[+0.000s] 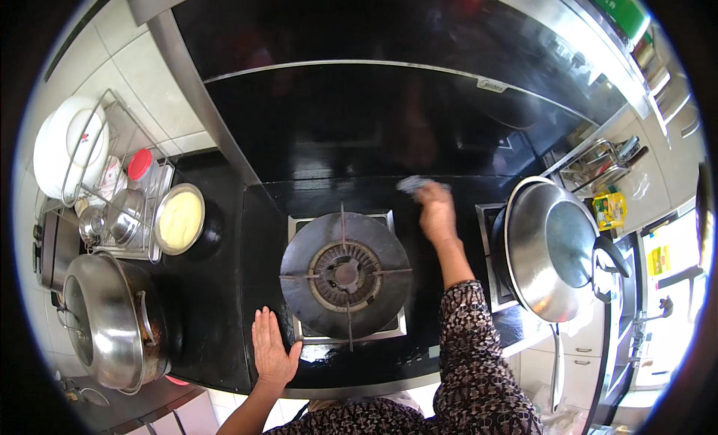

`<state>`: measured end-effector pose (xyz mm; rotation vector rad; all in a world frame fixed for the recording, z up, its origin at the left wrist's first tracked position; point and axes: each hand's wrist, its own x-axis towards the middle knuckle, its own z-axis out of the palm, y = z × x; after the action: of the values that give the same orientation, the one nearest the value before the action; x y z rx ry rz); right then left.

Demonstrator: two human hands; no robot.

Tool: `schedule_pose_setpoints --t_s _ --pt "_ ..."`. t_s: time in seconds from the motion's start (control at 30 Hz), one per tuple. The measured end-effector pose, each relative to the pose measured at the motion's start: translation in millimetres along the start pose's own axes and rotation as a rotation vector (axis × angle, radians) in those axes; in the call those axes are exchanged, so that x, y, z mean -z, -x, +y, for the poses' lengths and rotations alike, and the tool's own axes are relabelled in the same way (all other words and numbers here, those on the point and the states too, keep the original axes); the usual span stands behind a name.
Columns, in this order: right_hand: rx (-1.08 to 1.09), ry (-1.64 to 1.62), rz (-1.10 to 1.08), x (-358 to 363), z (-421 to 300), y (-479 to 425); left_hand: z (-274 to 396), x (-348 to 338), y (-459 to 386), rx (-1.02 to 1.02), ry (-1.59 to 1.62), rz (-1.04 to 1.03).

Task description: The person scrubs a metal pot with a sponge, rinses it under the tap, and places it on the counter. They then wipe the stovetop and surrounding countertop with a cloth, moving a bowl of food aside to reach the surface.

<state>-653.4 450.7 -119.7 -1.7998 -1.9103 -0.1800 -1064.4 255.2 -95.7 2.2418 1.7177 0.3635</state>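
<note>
My right hand (pixel 438 213) is closed over a bluish-grey cloth (pixel 415 184), blurred, on the black stove surface behind and right of the burner. The cloth lies close to the seam where the surface meets the black back panel (pixel 359 121). My left hand (pixel 274 348) rests flat on the counter at the front left of the burner, fingers spread and nothing in it. Between my hands stands a gas burner (pixel 346 273) with a round dark plate and thin metal pot supports, over a square steel tray (pixel 392 328).
At right a lidded wok (pixel 549 250) covers another burner, its handle (pixel 556 367) jutting past the front edge. A large lidded pot (pixel 106 323) stands at left. Behind it are a bowl of pale yellow food (pixel 179 219) and a wire dish rack (pixel 126 205) with bowls.
</note>
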Motion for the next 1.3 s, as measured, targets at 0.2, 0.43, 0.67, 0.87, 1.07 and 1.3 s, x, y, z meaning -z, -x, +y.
schedule_pose_setpoints --t_s 0.2,0.43,0.67,0.87,1.07,1.3 --pt "-0.72 0.544 -0.006 6.3 131.8 -13.7 -5.2 -4.7 -0.7 -0.037 -0.011 0.011" --pt "-0.328 0.489 0.092 4.0 58.3 14.9 -0.3 0.0 -1.0 -0.047 -0.036 0.004" --pt "-0.066 0.161 -0.146 84.2 -54.1 164.8 3.9 -0.1 -2.9 -0.035 -0.015 0.009" --pt "0.115 -0.011 -0.212 64.5 -57.8 100.3 -0.1 -2.4 -0.1 -0.042 -0.006 0.029" --pt "0.184 -0.005 -0.182 17.0 -35.4 32.3 -2.0 -1.6 4.4 -0.031 -0.031 0.045" --pt "0.061 0.012 -0.242 94.8 -38.2 130.2 2.9 -0.7 -1.6 0.008 0.001 -0.007"
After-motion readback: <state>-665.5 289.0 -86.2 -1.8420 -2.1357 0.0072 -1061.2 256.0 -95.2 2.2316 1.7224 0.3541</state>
